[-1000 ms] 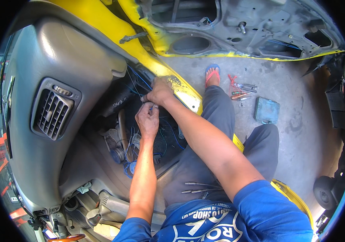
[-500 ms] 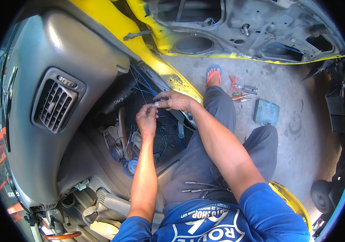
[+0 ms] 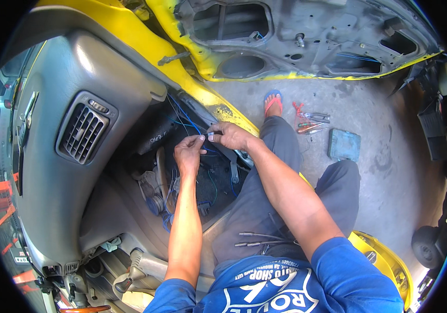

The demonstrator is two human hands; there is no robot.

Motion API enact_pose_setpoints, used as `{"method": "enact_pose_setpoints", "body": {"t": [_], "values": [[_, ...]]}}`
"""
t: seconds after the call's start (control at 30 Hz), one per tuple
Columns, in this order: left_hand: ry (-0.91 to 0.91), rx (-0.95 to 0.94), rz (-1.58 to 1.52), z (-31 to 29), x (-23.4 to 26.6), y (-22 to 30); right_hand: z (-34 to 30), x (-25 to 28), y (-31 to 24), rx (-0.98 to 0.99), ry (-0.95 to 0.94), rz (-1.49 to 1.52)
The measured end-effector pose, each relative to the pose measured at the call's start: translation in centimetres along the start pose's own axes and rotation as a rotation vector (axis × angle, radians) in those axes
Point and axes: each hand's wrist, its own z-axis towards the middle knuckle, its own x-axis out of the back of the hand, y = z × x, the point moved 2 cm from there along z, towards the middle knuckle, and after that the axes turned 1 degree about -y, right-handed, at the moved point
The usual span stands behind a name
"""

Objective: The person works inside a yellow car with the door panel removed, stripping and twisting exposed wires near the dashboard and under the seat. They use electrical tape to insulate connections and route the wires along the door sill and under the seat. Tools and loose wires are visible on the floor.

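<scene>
My left hand [image 3: 188, 154] and my right hand [image 3: 230, 136] meet over the car's footwell, both with fingertips pinched. A thin blue wire [image 3: 186, 113] comes down from beneath the dashboard to the fingers. A small dark piece, seemingly wire, bridges the narrow gap between the two pinches; its exact ends are hidden by the fingers. Below my hands, more loose blue and green wires lie across the dark footwell floor. Beside my left forearm is a wire spool [image 3: 155, 204], partly among tangled strands.
The grey dashboard [image 3: 124, 78] with its air vent [image 3: 82, 133] rises at left. A yellow door sill [image 3: 222, 107] runs past my right hand toward the stripped door [image 3: 286, 57]. On the concrete, pliers [image 3: 317, 116], screwdrivers [image 3: 311, 127] and a blue case [image 3: 344, 145] lie at right.
My fingertips have drawn slightly apart, exposing a short dark piece between them. The whole view has shifted a little; my hands stay over the footwell.
</scene>
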Motion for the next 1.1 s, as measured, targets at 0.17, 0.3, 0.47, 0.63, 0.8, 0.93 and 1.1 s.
{"method": "enact_pose_setpoints", "body": {"t": [0.17, 0.3, 0.47, 0.63, 0.8, 0.93, 1.1], "values": [[-0.020, 0.025, -0.008, 1.1, -0.4, -0.2, -0.4, 0.5, -0.2, 0.035, 0.033, -0.098], [-0.063, 0.010, 0.043, 1.8, -0.9, -0.6, -0.6, 0.9, -0.1, 0.043, 0.021, -0.118], [-0.047, 0.032, 0.099, 2.1, -1.1, -1.2, -0.7, 0.9, 0.2, 0.059, -0.004, -0.126], [-0.093, 0.132, 0.053, 2.4, -1.6, -1.3, -1.4, 0.7, 0.1, 0.147, 0.099, -0.267], [-0.198, 0.269, -0.172, 2.2, -1.7, -1.0, -2.5, 1.4, -0.9, 0.058, 0.126, -0.137], [-0.237, 0.265, -0.142, 2.2, -1.3, 0.1, -3.7, 1.1, -2.9, 0.206, 0.217, -0.210], [-0.304, 0.421, -0.448, 2.2, -0.8, 1.3, -5.0, -0.3, -4.5, 0.408, 0.285, -0.270]]}}
